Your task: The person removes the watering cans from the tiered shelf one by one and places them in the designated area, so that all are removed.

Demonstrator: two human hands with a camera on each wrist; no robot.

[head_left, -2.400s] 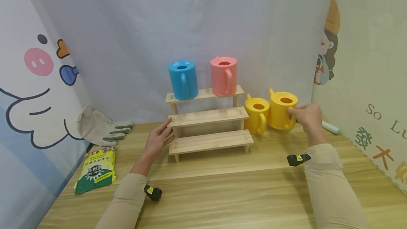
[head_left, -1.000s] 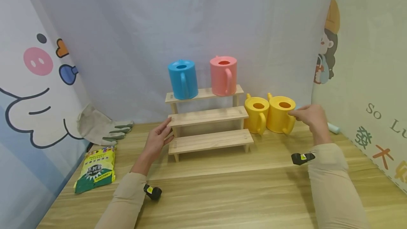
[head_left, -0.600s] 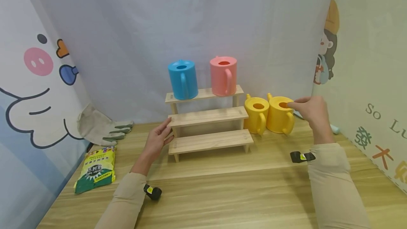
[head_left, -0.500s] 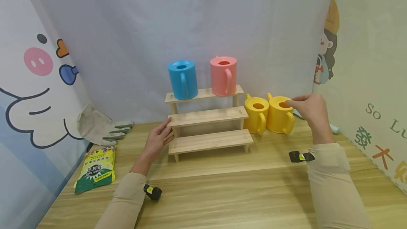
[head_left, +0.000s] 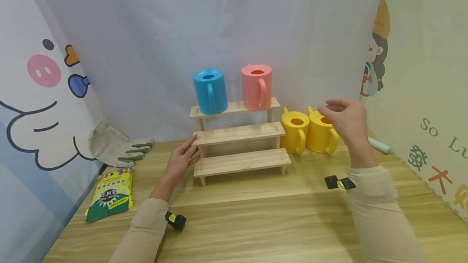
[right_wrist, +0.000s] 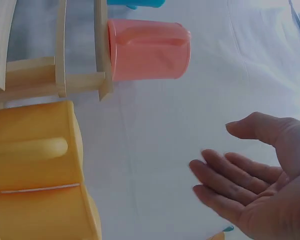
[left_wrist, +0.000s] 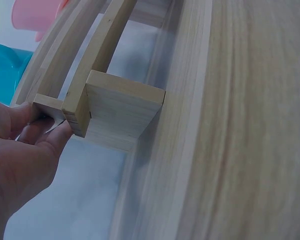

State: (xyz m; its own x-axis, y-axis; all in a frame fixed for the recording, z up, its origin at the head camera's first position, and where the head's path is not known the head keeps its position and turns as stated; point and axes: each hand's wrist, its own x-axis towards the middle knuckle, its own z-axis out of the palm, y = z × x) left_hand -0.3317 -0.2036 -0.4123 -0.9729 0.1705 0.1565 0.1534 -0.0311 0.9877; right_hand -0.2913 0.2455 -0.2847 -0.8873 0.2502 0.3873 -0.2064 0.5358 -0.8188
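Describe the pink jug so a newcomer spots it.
Find the three-tier wooden stand on the table. On its top tier, toward the right, stands the pink jug. Its colour sets it apart from the blue jug on its left and the yellow jugs beside the stand.

the cans [head_left: 290,138] look smooth plastic, the stand [head_left: 239,134] matt wood.

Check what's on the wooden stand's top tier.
On the top tier of the wooden stand, a blue watering can and a pink watering can stand upright, apart. They cover the spots beneath them; the bottoms inside them can't be seen.
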